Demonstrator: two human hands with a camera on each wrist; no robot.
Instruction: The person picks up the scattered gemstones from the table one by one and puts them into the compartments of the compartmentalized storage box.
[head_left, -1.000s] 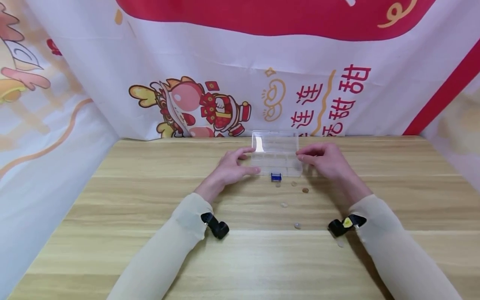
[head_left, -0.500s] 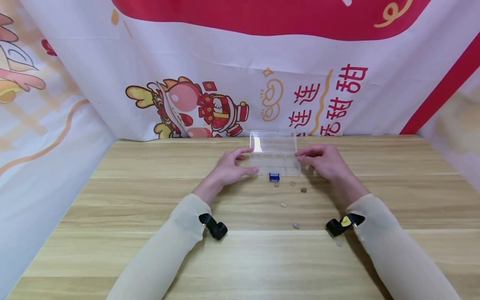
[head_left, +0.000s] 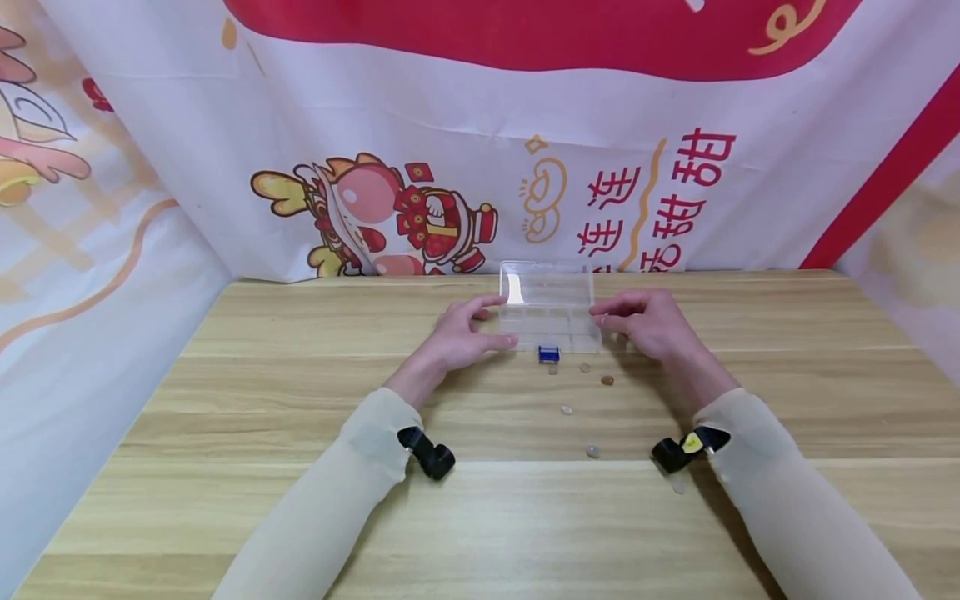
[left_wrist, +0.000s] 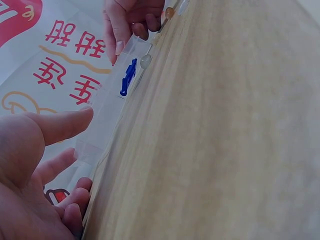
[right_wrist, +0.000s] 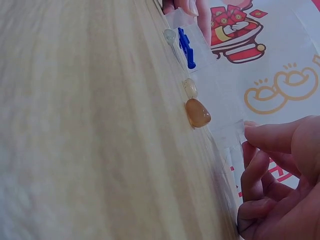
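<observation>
While parted left fingers (left_wrist: 55,167) touch a clear box (head_left: 551,287) right fingers (right_wrist: 272,137) pinch, cloth (head_left: 450,108) reads 甜甜

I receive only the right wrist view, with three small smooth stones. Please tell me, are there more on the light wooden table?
Observer: Yes, the head view shows three more: a small white oval stone, a pale grey rounded stone and a pale elongated stone.
Operator: Thank you. Do these three touch each other?
Observer: No, they lie apart.
Operator: Which one is nearest to the person?
Observer: The pale elongated stone, beside the black camera on the right wrist.
</observation>
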